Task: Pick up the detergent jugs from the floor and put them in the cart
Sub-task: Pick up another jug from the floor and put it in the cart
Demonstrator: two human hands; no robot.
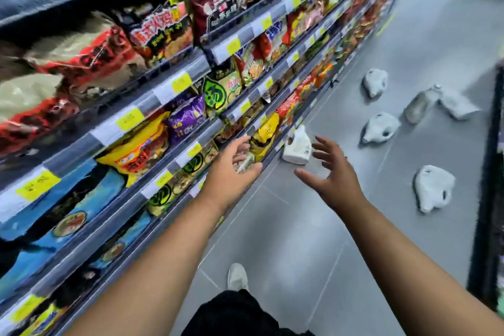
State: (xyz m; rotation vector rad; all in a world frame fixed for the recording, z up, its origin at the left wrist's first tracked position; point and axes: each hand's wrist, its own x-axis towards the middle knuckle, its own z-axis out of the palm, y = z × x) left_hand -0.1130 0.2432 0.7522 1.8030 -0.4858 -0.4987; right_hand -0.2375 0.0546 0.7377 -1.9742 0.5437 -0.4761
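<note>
Hovering | L hand [235,162], R hand [332,172]: splayed, empty | white jug [297,148] on floor [300,232] ahead

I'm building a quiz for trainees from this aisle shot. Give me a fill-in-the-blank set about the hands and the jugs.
1. The left hand and right hand are both ____ and hold nothing.
2. The nearest jug lies on the grey ____, close to the shelves.
3. Those shelves stand on the person's ____ side.
Missing words: open; floor; left.
</note>
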